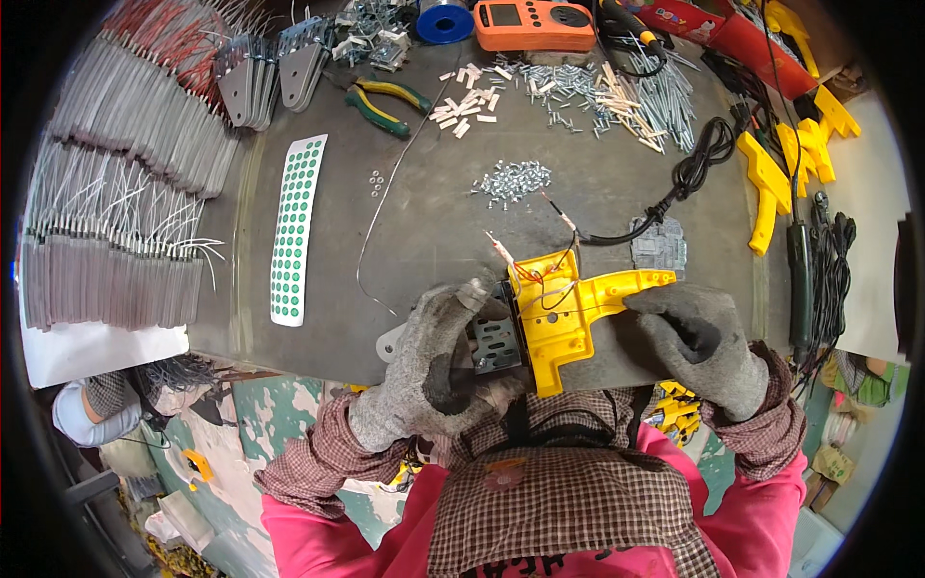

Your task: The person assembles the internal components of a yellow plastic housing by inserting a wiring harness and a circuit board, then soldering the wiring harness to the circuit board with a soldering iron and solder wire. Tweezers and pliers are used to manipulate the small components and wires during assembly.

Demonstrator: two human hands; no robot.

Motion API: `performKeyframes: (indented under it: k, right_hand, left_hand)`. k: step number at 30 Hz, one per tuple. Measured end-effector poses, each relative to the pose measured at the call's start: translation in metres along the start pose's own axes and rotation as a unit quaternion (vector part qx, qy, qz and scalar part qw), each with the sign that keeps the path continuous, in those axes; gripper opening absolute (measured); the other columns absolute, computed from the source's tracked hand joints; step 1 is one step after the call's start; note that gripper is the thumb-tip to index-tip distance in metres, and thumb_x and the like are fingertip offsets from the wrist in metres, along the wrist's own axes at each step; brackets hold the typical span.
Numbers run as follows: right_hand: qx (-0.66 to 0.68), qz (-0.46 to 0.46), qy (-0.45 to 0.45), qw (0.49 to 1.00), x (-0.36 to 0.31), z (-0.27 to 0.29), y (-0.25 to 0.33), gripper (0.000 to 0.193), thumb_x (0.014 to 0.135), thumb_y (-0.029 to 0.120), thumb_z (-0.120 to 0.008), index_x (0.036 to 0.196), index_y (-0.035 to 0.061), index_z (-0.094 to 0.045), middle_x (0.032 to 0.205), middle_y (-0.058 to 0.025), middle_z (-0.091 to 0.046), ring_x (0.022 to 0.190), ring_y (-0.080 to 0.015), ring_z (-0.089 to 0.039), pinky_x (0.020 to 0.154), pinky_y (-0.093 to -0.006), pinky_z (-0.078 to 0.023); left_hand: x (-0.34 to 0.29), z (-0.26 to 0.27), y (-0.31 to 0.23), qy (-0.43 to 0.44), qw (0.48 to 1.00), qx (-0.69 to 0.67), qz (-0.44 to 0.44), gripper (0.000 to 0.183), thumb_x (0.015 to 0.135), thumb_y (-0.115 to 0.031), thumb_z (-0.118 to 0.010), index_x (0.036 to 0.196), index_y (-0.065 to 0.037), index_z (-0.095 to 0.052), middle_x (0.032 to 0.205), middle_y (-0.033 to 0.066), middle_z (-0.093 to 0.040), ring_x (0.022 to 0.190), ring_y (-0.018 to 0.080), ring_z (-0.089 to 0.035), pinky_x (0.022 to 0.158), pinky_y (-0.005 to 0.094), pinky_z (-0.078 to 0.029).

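A yellow plastic tool housing half [562, 318], shaped with a pistol-like handle, lies in front of me with its hollow side up. Thin red, white and dark wires sit in it, and a black power cord [617, 237] leads off to the upper right. From its left side, past a black edge, projects a perforated metal piece [495, 344]. My left hand [424, 361], in a grey glove, is closed around this metal piece; its palm side is partly hidden. My gloved right hand [699, 337] is beside the handle's end, fingers bent but apart, nothing visible between them.
Small screws [513, 181] lie in a pile beyond the housing. Green-handled pliers [385, 104], a green-dotted sticker sheet [297, 231] and bundled heating elements [106, 275] are leftward. An orange meter [535, 26] stands at the back; more yellow housings [768, 188] are at right.
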State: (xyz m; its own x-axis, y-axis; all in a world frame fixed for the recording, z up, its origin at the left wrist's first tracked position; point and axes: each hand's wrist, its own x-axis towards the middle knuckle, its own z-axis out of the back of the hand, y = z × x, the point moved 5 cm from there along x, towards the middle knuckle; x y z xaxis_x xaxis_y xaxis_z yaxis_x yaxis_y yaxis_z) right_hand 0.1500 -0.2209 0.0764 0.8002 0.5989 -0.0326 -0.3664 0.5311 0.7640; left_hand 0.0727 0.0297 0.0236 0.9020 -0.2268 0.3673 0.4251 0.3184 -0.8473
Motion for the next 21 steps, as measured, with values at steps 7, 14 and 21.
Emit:
performKeyframes:
  k: [7, 14, 21]
  right_hand:
    - [0.05, 0.018, 0.001, 0.999, 0.007, -0.029, 0.006, 0.023, 0.09, 0.004, -0.064, 0.113, -0.0003, -0.066, 0.09, -0.0138, -0.07, 0.076, -0.0227, -0.069, 0.071, -0.0321, -0.055]
    - [-0.101, 0.026, 0.016, 0.994, 0.006, -0.04, 0.013, 0.03, 0.082, 0.006, -0.063, 0.111, 0.0, -0.064, 0.087, -0.0167, -0.067, 0.077, -0.0354, -0.066, 0.069, -0.0419, -0.054]
    - [-0.242, 0.032, 0.052, 0.968, 0.0, -0.06, 0.041, 0.035, 0.081, 0.015, -0.065, 0.111, 0.0005, -0.057, 0.082, -0.0124, -0.062, 0.076, -0.029, -0.065, 0.064, -0.0408, -0.053]
  left_hand:
    - [0.002, 0.001, -0.004, 0.022, 1.0, -0.009, -0.012, 0.099, 0.069, -0.014, -0.084, 0.15, 0.0, -0.029, 0.119, 0.0204, -0.059, 0.114, 0.0381, -0.054, 0.099, 0.049, -0.042]
    - [0.029, -0.001, -0.018, 0.132, 0.984, 0.097, -0.075, 0.088, 0.072, -0.033, -0.085, 0.145, -0.009, -0.043, 0.124, 0.0178, -0.059, 0.113, 0.0352, -0.057, 0.094, 0.0462, -0.046]
    - [0.025, -0.018, -0.012, 0.177, 0.964, 0.184, -0.07, 0.089, 0.065, -0.047, -0.082, 0.139, -0.01, -0.051, 0.125, 0.0113, -0.06, 0.117, 0.0371, -0.054, 0.097, 0.0536, -0.044]
